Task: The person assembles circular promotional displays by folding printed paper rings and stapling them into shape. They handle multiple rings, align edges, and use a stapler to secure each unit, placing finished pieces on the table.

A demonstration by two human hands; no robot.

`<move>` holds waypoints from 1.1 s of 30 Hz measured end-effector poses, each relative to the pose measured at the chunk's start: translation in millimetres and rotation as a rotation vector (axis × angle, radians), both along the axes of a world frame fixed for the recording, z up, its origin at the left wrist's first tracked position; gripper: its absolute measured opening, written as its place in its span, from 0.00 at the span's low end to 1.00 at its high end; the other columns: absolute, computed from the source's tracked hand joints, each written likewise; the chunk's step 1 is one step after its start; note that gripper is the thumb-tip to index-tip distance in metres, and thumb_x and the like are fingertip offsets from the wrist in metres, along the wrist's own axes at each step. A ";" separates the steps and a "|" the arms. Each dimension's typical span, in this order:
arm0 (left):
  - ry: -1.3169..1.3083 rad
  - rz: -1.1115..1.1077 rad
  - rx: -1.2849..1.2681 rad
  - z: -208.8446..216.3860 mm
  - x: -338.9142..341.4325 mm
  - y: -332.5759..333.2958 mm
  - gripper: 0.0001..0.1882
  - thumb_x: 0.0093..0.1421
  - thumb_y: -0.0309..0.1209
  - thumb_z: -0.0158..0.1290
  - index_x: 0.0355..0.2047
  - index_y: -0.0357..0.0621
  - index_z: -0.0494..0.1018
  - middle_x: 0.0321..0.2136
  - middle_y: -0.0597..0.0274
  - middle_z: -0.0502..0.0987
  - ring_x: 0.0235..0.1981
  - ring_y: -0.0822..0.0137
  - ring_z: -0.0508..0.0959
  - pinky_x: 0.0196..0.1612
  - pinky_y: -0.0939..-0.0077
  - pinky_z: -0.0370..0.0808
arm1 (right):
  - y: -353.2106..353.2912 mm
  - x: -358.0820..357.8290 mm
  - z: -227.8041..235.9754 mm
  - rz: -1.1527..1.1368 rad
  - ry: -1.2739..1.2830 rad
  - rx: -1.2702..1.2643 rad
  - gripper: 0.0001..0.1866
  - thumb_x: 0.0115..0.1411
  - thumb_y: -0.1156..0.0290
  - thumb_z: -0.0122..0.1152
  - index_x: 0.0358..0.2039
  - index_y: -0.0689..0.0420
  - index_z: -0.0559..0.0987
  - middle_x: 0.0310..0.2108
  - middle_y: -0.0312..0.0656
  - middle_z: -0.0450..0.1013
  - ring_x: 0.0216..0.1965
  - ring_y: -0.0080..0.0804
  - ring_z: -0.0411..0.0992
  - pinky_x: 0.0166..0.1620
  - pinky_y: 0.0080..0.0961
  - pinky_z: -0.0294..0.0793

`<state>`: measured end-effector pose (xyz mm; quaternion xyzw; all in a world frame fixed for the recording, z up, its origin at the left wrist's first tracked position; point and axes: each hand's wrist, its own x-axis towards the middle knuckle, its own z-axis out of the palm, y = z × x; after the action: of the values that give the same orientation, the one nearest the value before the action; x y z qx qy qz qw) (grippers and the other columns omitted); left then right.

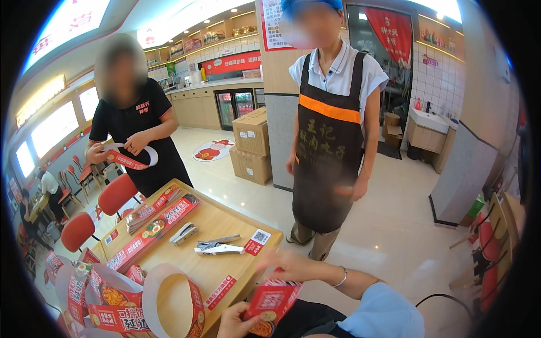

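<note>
My left hand (233,321) comes in at the bottom edge and pinches the lower end of a red printed paper strip (273,298). My right hand (282,263), blurred, with a bracelet on its wrist, grips the strip's upper end just off the corner of the wooden table (225,265). On the table lie a white hand punch (218,247) and a grey stapler (183,232). Flat red strips (158,222) are stacked along its far side. Finished paper loops (169,304) are piled at the near left.
A person in black (138,135) stands behind the table bending a red-and-white strip (129,160). A person in a dark apron (329,146) stands to the right of the table. Red chairs (115,194) line its left side. Cardboard boxes (252,146) sit on the floor behind.
</note>
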<state>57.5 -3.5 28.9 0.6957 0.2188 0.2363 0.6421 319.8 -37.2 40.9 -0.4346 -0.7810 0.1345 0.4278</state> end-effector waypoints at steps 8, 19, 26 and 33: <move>-0.284 0.516 0.041 12.0 33.0 -13.7 0.12 0.54 0.21 0.62 0.39 0.35 0.77 0.34 0.64 0.79 0.32 0.74 0.76 0.36 0.81 0.74 | -48.2 -9.9 -47.4 -0.093 0.913 -0.525 0.19 0.65 0.61 0.56 0.50 0.60 0.71 0.42 0.41 0.76 0.40 0.26 0.75 0.49 0.23 0.71; -0.190 0.499 0.541 23.4 46.4 -28.9 0.11 0.55 0.23 0.61 0.39 0.37 0.74 0.31 0.57 0.78 0.28 0.67 0.77 0.32 0.74 0.75 | -34.8 -52.6 -16.1 -0.167 1.153 -0.497 0.16 0.64 0.66 0.58 0.49 0.60 0.74 0.43 0.37 0.76 0.43 0.21 0.74 0.47 0.21 0.73; -0.139 0.534 0.350 -1.6 40.3 -7.9 0.07 0.58 0.27 0.57 0.32 0.33 0.76 0.23 0.57 0.77 0.20 0.73 0.74 0.25 0.77 0.69 | -29.8 -57.5 -2.3 -0.290 1.004 -0.619 0.17 0.60 0.66 0.63 0.47 0.60 0.76 0.43 0.39 0.77 0.41 0.22 0.74 0.45 0.23 0.75; -0.089 0.401 0.231 -8.2 33.8 -8.8 0.08 0.55 0.28 0.60 0.31 0.33 0.77 0.24 0.56 0.78 0.22 0.69 0.76 0.27 0.78 0.71 | -23.9 -48.6 -0.2 -0.135 1.190 -0.310 0.12 0.62 0.72 0.60 0.45 0.62 0.76 0.41 0.38 0.77 0.40 0.19 0.74 0.46 0.21 0.74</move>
<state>91.3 -12.3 20.7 0.6960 0.2955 0.4130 0.5077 271.1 -61.1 40.7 -0.3905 -0.3508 0.4384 0.7295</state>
